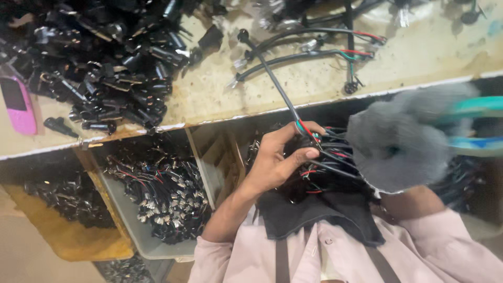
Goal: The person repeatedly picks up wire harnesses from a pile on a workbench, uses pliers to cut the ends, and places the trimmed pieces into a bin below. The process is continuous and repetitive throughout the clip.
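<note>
while the left hand [277, 157] pinches a black cable [272, 78] below the bench edge [209, 121], the gloved right hand's [398, 141] grip is unclear.

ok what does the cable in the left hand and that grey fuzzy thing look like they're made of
The cable looks like glossy black plastic sheathing over red and green insulated wires, bared at the left hand. The grey fuzzy thing looks like soft matte fleece or a knit glove; blur leaves it open.

Left hand [275, 160] on black cable [272, 78]
</note>
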Tool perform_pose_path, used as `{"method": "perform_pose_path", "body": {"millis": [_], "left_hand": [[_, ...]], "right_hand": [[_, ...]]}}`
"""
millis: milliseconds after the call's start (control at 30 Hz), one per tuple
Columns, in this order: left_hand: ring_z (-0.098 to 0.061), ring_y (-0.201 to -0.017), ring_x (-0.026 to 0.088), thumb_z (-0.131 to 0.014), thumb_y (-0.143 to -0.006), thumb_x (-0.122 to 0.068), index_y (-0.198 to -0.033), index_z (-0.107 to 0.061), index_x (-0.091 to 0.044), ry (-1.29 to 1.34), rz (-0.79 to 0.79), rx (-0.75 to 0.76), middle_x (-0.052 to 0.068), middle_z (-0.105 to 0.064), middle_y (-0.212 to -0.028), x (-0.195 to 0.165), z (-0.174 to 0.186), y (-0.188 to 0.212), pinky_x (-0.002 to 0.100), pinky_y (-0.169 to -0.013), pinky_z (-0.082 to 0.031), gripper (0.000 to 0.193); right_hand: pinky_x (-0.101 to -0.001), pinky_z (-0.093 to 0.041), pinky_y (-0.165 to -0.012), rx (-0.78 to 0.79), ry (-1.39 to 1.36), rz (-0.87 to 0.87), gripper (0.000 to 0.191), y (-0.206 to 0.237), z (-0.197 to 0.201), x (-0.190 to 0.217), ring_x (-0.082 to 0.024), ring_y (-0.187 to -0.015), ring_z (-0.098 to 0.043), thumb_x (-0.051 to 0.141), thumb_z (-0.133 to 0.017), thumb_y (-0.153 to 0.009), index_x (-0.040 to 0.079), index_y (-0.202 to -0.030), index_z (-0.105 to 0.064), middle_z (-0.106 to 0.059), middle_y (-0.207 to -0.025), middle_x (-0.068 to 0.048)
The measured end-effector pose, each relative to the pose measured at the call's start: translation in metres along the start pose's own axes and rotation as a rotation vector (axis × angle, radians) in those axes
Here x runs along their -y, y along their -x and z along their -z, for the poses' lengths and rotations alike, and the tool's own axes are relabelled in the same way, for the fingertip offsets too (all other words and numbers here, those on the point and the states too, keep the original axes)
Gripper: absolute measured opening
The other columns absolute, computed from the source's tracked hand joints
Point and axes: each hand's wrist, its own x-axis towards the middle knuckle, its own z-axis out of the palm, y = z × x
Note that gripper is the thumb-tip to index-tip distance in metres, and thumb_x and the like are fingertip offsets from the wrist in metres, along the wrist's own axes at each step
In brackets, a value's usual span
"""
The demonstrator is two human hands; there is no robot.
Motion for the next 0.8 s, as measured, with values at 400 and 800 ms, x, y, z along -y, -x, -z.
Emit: {"method": "perform_pose_path", "body": {"millis": [400,800], "left_hand": [[-0.07,-0.07,0.029,-0.07,-0.087,-0.009,-0.156,-0.046,-0.007,-0.991,-0.008,0.39,0.014,-0.069,-0.089,-0.043,-0.015,-0.004,0.041,-0.059,-0.055,0.074],[-0.057,-0.113,0.035,-0.082,-0.088,-0.031,-0.121,-0.061,-0.003,-1.534,-0.127,-0.436,0.016,-0.066,-0.117,0.015,0.141,-0.103,0.044,-0.09,-0.052,0.048]], "right_hand": [[-0.0319,-0.043,-0.056,-0.078,0.275,-0.03,0.022,-0.053,0.028,0.002,-0.02,-0.066,-0.054,0.01,-0.065,-0.09,0.006,-0.111,-0.062,-0.06,-0.088,-0.009],[-0.0418,-0.052,-0.067,0.155,1.429,0.314,0.023,-0.035,0.063,-0.01,-0.031,-0.079,-0.067,0.008,-0.083,-0.091,0.012,-0.107,-0.068,-0.064,-0.092,-0.011]]}}
